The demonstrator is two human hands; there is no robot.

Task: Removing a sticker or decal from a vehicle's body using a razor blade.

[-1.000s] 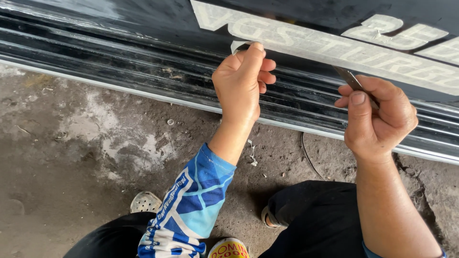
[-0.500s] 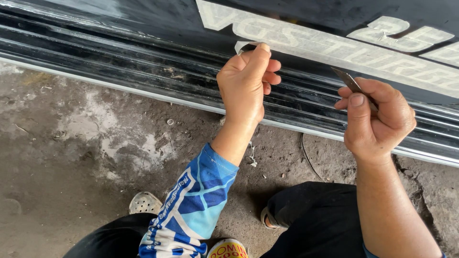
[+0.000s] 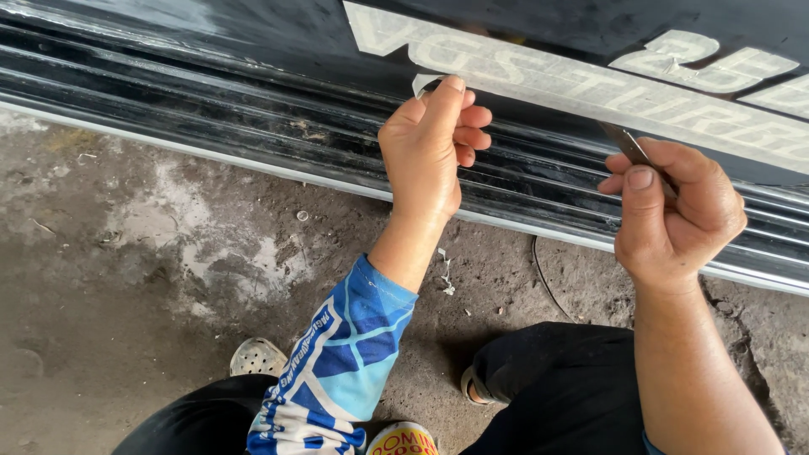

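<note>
Head view: our left hand (image 3: 428,156) pinches the sticker's (image 3: 539,76) lifted corner — thin, soft, likely tearing easily — while our right hand (image 3: 674,215) grips a stiff blade (image 3: 622,141).

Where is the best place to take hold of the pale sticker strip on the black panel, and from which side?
Probably at its lifted left end, which curls off the black panel while the rest of the sticker strip lies flat. Come from below and the left, pinching the loose tip between thumb and forefinger, as the left hand does. The right hand holds a thin blade farther right.
</note>
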